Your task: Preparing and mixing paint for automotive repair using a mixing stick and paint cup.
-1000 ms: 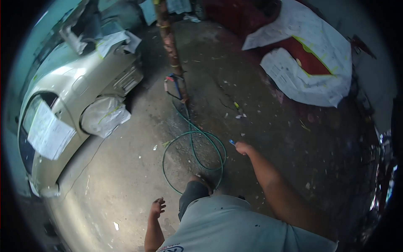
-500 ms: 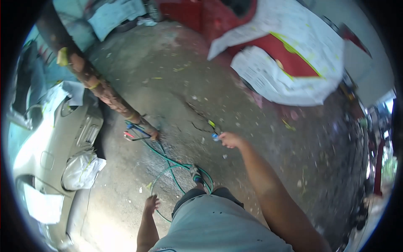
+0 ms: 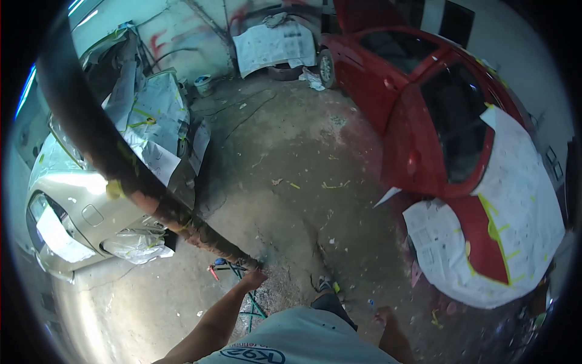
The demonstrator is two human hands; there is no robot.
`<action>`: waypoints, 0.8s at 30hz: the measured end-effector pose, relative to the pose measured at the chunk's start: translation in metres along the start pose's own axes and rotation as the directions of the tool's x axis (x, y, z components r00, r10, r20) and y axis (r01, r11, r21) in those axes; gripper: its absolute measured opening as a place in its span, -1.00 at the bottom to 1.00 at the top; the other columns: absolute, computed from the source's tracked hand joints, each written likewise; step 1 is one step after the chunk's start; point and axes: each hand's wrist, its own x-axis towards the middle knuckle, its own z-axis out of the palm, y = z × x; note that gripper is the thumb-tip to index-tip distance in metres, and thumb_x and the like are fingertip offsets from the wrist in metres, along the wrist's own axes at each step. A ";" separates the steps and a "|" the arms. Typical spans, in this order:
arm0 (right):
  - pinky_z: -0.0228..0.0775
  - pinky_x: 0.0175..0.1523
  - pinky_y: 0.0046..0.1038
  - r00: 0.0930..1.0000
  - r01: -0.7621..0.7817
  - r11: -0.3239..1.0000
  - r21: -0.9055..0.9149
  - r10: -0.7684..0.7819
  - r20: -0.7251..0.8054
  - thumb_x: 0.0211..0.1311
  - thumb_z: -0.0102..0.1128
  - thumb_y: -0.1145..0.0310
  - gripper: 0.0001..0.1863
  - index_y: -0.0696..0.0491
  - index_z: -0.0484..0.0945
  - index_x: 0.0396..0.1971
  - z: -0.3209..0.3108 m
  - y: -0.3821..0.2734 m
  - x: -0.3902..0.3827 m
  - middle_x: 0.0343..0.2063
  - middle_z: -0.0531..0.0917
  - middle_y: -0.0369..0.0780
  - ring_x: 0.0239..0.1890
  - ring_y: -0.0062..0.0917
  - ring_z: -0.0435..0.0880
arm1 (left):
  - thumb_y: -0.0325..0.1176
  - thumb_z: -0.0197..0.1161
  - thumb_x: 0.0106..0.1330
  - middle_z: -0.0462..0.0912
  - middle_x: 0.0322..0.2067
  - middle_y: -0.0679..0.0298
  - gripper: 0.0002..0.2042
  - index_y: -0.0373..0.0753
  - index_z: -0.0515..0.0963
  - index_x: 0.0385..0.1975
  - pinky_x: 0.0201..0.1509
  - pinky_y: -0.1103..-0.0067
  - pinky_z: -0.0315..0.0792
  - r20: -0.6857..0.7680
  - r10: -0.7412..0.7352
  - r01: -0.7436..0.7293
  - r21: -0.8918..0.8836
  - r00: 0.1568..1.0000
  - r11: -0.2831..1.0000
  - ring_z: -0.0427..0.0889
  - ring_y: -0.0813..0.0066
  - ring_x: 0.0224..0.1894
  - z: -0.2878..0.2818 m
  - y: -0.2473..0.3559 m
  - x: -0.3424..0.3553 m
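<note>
My left hand (image 3: 255, 279) was at the foot of the brown pole (image 3: 182, 225), its fingers too small to make out, so I couldn't tell whether they were apart, together or touching the pole. The green hose (image 3: 251, 305) lay on the floor (image 3: 285, 218) just beside that hand. My right hand (image 3: 384, 315) was blurred near a small blue thing (image 3: 371, 301); I couldn't tell if its fingers were clamped on it. The red car (image 3: 401, 136) stood ahead to my right.

Right hand (image 3: 385, 316) now nearer shirt (image 3: 315, 337)
</note>
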 end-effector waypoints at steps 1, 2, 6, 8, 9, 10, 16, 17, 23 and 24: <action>0.41 -0.58 -0.40 0.985 0.169 0.878 -0.448 -0.139 0.099 0.02 0.02 0.55 -0.91 0.21 0.51 -0.50 -0.008 -0.012 0.015 -0.60 0.58 -0.10 -0.60 -0.39 0.62 | -0.15 0.01 0.24 0.60 -0.37 0.06 -0.71 -0.10 0.55 -0.16 -0.28 0.34 0.45 0.034 -0.020 0.016 0.106 0.999 0.994 0.59 0.17 -0.34 -0.007 0.003 0.001; 0.39 -0.61 -0.42 0.933 0.339 0.832 -0.440 -0.236 0.273 0.06 0.03 0.48 -0.87 0.20 0.53 -0.51 -0.015 -0.028 0.024 -0.62 0.58 -0.09 -0.64 -0.41 0.60 | -0.11 -0.01 0.24 0.61 -0.40 0.07 -0.70 -0.07 0.56 -0.17 -0.31 0.32 0.45 0.068 -0.040 0.024 0.212 0.997 0.977 0.60 0.16 -0.39 -0.012 0.005 0.002; 0.39 -0.63 -0.43 0.760 0.403 0.910 -0.097 -0.274 0.590 0.12 -0.01 0.43 -0.84 0.13 0.56 -0.45 -0.040 -0.180 0.051 -0.64 0.59 -0.08 -0.66 -0.42 0.59 | -0.04 -0.05 0.26 0.62 -0.42 0.09 -0.66 0.00 0.55 -0.12 -0.31 0.29 0.45 0.185 -0.131 0.091 0.209 0.974 0.974 0.62 0.17 -0.40 -0.028 0.004 0.020; 0.38 -0.64 -0.38 0.955 0.200 0.902 -0.383 -0.092 0.282 0.04 -0.01 0.55 -0.92 0.15 0.48 -0.47 -0.033 -0.288 0.061 -0.69 0.52 -0.14 -0.72 -0.43 0.50 | 0.01 -0.07 0.26 0.61 -0.43 0.02 -0.63 -0.04 0.57 -0.17 -0.26 0.29 0.45 0.075 -0.104 0.089 0.184 0.992 0.979 0.62 0.18 -0.32 -0.040 0.007 0.042; 0.38 -0.64 -0.38 0.939 0.265 0.850 -0.455 -0.120 0.323 0.04 -0.01 0.55 -0.92 0.15 0.48 -0.47 -0.031 -0.338 0.061 -0.69 0.52 -0.14 -0.72 -0.43 0.50 | 0.02 -0.06 0.24 0.60 -0.38 0.00 -0.61 -0.11 0.58 -0.22 -0.19 0.27 0.42 -0.042 -0.102 0.107 0.148 0.994 0.983 0.60 0.10 -0.29 -0.041 0.006 0.047; 0.37 -0.66 -0.38 0.934 0.277 0.894 -0.353 -0.164 0.316 0.05 -0.04 0.55 -0.89 0.15 0.46 -0.42 -0.023 -0.396 0.064 -0.70 0.51 -0.15 -0.74 -0.42 0.48 | 0.04 -0.05 0.22 0.60 -0.32 -0.02 -0.57 -0.18 0.59 -0.27 -0.11 0.24 0.39 -0.093 -0.070 0.085 0.164 0.993 0.983 0.58 0.03 -0.26 -0.047 0.010 0.060; 0.23 -0.48 -0.62 0.627 0.606 0.785 -0.128 -0.372 0.684 0.25 -0.05 0.21 -0.74 0.07 0.50 -0.45 0.026 -0.656 0.035 -0.58 0.49 -0.34 -0.56 -0.68 0.42 | 0.08 -0.04 0.20 0.59 -0.28 -0.06 -0.49 -0.31 0.58 -0.31 -0.07 0.26 0.38 -0.351 -0.393 0.241 -0.404 0.850 0.882 0.55 -0.01 -0.18 -0.076 0.041 0.131; 0.23 -0.49 -0.59 0.789 0.515 0.758 -0.400 -0.236 0.568 0.25 -0.05 0.23 -0.76 0.05 0.49 -0.48 0.047 -0.698 0.027 -0.60 0.48 -0.36 -0.57 -0.68 0.41 | 0.07 -0.03 0.19 0.59 -0.27 -0.06 -0.50 -0.31 0.59 -0.30 -0.06 0.25 0.38 -0.346 -0.430 0.263 -0.435 0.834 0.861 0.55 -0.02 -0.17 -0.084 0.044 0.141; 0.11 -0.58 -0.49 0.761 0.626 0.412 -0.662 -0.138 0.634 0.28 -0.13 0.27 -0.75 0.00 0.48 -0.54 0.155 -0.904 -0.009 -0.69 0.42 -0.37 -0.69 -0.63 0.27 | 0.10 0.02 0.16 0.57 -0.24 -0.10 -0.46 -0.35 0.59 -0.29 0.00 0.23 0.35 -0.251 -0.621 0.383 -0.601 0.742 0.701 0.53 -0.05 -0.14 -0.145 0.078 0.162; 0.09 -0.58 -0.50 0.782 0.593 0.424 -0.684 -0.101 0.616 0.29 -0.14 0.29 -0.75 0.00 0.48 -0.53 0.175 -0.933 -0.005 -0.69 0.42 -0.37 -0.69 -0.62 0.26 | 0.10 0.02 0.16 0.57 -0.24 -0.10 -0.46 -0.35 0.59 -0.29 0.00 0.23 0.35 -0.233 -0.663 0.418 -0.618 0.712 0.666 0.53 -0.05 -0.14 -0.158 0.086 0.162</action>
